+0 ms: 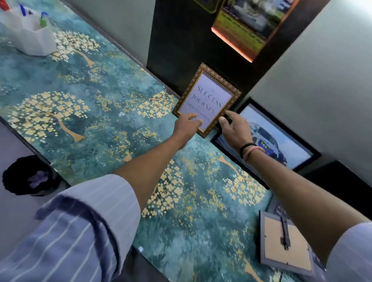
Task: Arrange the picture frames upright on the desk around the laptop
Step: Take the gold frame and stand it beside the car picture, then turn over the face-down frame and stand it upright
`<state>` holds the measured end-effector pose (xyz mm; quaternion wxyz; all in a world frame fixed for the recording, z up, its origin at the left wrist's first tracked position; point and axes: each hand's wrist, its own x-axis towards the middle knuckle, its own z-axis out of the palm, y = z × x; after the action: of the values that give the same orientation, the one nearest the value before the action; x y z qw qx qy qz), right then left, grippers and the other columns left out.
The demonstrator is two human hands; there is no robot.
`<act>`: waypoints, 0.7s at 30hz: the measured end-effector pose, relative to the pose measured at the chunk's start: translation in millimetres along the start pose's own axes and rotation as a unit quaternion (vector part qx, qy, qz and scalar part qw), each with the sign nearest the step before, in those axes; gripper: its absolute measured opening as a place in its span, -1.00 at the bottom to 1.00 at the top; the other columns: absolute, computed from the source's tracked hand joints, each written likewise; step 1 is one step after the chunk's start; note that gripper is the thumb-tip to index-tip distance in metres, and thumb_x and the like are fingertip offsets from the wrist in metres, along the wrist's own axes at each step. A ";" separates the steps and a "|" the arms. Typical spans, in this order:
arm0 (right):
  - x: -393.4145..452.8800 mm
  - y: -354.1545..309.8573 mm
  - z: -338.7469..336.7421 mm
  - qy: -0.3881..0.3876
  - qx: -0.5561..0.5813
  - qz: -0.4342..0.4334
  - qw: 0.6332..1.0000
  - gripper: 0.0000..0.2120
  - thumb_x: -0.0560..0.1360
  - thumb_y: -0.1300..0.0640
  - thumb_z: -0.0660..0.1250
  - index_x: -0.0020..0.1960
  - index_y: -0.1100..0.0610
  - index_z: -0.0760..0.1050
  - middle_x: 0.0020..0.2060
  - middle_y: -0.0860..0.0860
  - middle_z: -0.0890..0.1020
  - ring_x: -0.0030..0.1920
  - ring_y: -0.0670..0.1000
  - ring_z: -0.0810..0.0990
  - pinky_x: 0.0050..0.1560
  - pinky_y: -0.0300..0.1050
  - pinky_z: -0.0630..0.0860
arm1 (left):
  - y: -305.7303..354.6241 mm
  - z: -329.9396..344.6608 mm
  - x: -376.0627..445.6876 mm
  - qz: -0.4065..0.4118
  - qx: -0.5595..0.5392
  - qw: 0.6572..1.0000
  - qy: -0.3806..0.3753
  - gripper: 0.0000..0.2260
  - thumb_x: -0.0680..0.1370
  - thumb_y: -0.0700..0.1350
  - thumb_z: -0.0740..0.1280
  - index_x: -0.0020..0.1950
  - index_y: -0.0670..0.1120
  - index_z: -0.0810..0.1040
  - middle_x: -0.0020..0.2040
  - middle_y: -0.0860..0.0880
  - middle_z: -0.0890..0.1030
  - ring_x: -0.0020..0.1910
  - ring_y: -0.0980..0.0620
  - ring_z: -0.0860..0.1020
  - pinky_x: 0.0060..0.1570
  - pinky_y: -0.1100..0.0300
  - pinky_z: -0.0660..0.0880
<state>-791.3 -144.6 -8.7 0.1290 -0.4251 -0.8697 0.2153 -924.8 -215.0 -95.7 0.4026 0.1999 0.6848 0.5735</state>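
Note:
A gold-framed picture (208, 99) with the words "Success Journey Destination" stands upright at the back of the desk against a dark wall panel. My left hand (187, 125) reaches to its lower edge, fingers spread on the front. My right hand (234, 128) sits at its lower right corner, thumb toward the frame; whether either hand grips it I cannot tell. To the right, a black-framed car picture (287, 141) leans against the wall. A grey frame (287, 243) lies face down at the right, its stand showing, on what seems to be the laptop (274, 206), mostly hidden.
The desk (97, 98) has a teal top with gold tree patterns. A white pen holder (27, 33) with markers stands at the far left. A black waste bin (30, 174) sits on the floor beyond the desk's left edge. Lit posters (250, 20) hang on the wall.

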 end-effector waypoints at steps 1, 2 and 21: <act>-15.9 3.8 -5.5 0.000 0.029 0.018 0.999 -0.61 0.64 0.05 0.21 0.35 0.28 0.47 0.27 0.21 0.58 0.27 0.20 0.52 0.26 0.01 0.41 | 5.7 5.1 -17.6 0.003 -0.006 1.000 -0.006 -0.54 0.60 -0.05 0.38 0.47 -0.18 0.47 0.43 -0.19 0.50 0.35 -0.18 0.52 0.30 -0.15 0.52; -27.5 8.5 -8.8 0.001 0.055 0.037 0.998 -0.59 0.64 0.01 0.22 0.37 0.25 0.46 0.28 0.20 0.58 0.28 0.18 0.53 0.27 0.02 0.41 | 10.0 9.3 -30.8 0.008 -0.014 1.000 -0.010 -0.55 0.61 -0.04 0.37 0.46 -0.18 0.47 0.37 -0.18 0.53 0.31 -0.18 0.55 0.28 -0.14 0.54; -340.8 173.8 -159.7 0.078 0.405 0.220 0.884 -0.54 0.57 -0.22 0.18 -0.11 0.21 0.40 -0.19 0.10 0.38 -0.18 0.06 0.44 -0.18 0.00 0.54 | 17.5 202.2 -348.2 0.011 0.022 0.990 -0.142 -0.85 0.63 -0.04 0.36 0.04 -0.12 0.62 -0.05 -0.06 0.64 -0.02 -0.08 0.64 -0.01 -0.03 0.58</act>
<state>-401.0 -278.3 32.6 0.3069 -0.5314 -0.5785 0.5374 -562.7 -340.4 29.4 0.4848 0.2954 0.6311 0.5286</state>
